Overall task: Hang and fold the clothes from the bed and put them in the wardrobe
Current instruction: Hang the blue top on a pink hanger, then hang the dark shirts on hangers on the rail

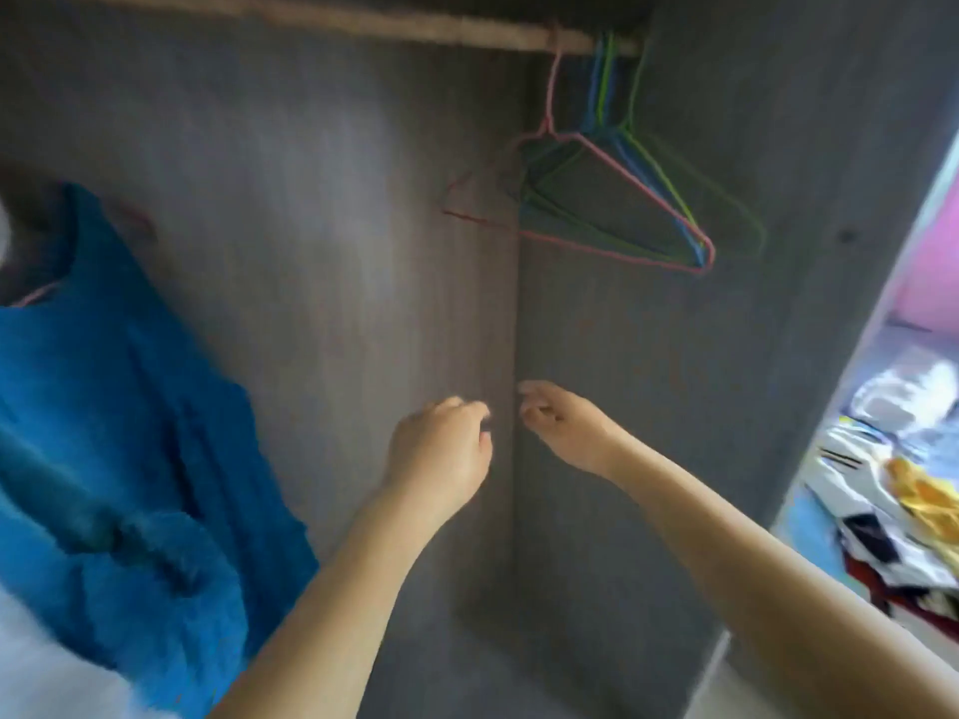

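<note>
The grey wood-grain wardrobe (311,225) fills nearly the whole view: its back panel straight ahead, a side panel meeting it at a vertical corner seam near the middle, and a pale edge running down on the right. Across the top runs a wooden hanging rail (363,20). Past the right edge, a strip of room shows a pink wall (934,241) and the bed's heap of clothes (903,490), white, yellow, black and red pieces lying jumbled together, well apart from the hands. The frame is motion-blurred, and no writing or label can be read anywhere.

At the left hangs a large blue fuzzy garment (119,433), draped low inside the wardrobe; a thin pink hanger line shows at its neck, though how it meets the rail is out of view. A white blurred patch sits at the bottom left corner.

At the rail's right end hangs a cluster of bare wire hangers (622,199), pink, blue and green, their hooks bunched together on the rail and their triangles overlapping, tilted toward the side panel.

Both bare arms reach forward and up into the wardrobe, below the hangers and not touching them. The left hand (441,448) shows its back, fingers curled loosely inward, nothing visible in them. The right hand (565,428) sits just beside it, near the corner seam, fingers bent and relaxed, thumb forward, also empty.
</note>
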A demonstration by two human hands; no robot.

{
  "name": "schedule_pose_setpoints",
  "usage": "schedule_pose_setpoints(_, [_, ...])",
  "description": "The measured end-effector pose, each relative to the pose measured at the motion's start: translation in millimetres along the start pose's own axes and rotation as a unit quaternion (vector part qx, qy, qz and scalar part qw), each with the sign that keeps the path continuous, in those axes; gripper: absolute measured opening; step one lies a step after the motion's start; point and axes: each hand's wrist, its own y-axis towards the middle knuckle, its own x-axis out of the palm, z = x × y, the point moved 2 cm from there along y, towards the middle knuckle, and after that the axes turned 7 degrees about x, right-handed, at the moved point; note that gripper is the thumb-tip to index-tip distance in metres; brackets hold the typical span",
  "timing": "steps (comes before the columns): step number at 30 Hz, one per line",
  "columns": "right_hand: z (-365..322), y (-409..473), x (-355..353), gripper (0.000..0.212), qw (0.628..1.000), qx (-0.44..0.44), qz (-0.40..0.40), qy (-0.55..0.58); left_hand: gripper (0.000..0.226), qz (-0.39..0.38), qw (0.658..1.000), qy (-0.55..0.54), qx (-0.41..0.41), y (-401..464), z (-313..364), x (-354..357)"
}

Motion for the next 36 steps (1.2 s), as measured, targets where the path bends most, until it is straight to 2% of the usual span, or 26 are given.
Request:
schedule_pose_setpoints(5, [173, -91, -49, 0.036, 0.983, 0.177, 0.034, -0.032, 0.028, -0.192, 0.974, -0.079, 0.090, 3, 106, 112])
schedule_pose_setpoints(8, [267, -171, -82, 0.039, 0.956, 0.288, 0.037, -0.051, 0.031, -0.290, 0.940, -0.104, 0.148, -7, 189, 166])
schedule_pose_setpoints(11, [341, -255, -115, 0.043, 0.921, 0.383, 0.028, -0.071, 0.035, -0.346, 0.902, -0.161, 0.203, -20, 277, 207])
schedule_pose_setpoints(17, [432, -390, -174, 0.046, 0.858, 0.501, 0.065, -0.097, 0.044, -0.355, 0.868, -0.214, 0.273, -41, 426, 263])
schedule_pose_setpoints(22, [478, -435, -200, 0.046, 0.832, 0.542, 0.089, -0.079, 0.041, -0.379, 0.837, -0.213, 0.331, -45, 503, 299])
schedule_pose_setpoints(28, [543, -422, -224, 0.044, 0.823, 0.558, 0.084, -0.060, 0.040, -0.407, 0.812, -0.215, 0.359, -6, 565, 345])
schedule_pose_setpoints(36, [641, -345, -305, 0.045, 0.821, 0.561, 0.101, -0.027, 0.041, -0.429, 0.796, -0.201, 0.376, 122, 644, 411])
